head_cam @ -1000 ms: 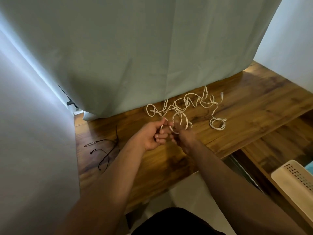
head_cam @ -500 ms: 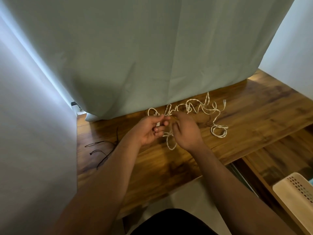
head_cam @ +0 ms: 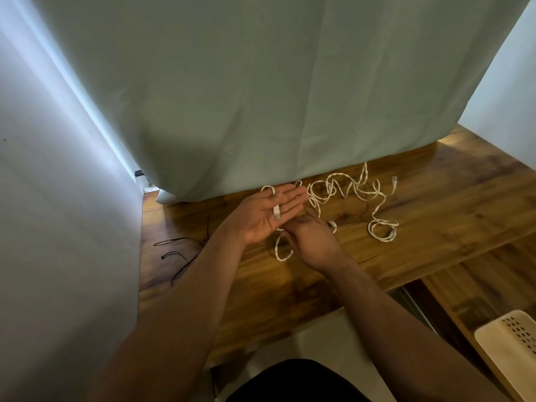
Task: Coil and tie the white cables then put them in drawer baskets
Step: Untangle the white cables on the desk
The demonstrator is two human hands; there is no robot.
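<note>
A long white twisted cable (head_cam: 343, 189) lies tangled on the wooden table (head_cam: 452, 210) near the curtain, with a small coiled part (head_cam: 382, 229) to the right. My left hand (head_cam: 268, 214) is held palm up with straight fingers. The cable's plug end (head_cam: 276, 212) lies across that palm and the cord runs over by the thumb. My right hand (head_cam: 311, 240) is just below it, back up, fingers curled on the same cable. A loop (head_cam: 282, 252) hangs from it onto the table.
Thin black ties (head_cam: 179, 255) lie on the table's left part. A pale green curtain (head_cam: 261, 97) hangs along the back, a white wall (head_cam: 58, 198) stands at the left. A perforated cream basket (head_cam: 510, 343) sits at the lower right, beyond the table's front edge.
My left hand has opened flat, palm up, showing the plug end on it. My right hand has dropped below it, still on the cable.
</note>
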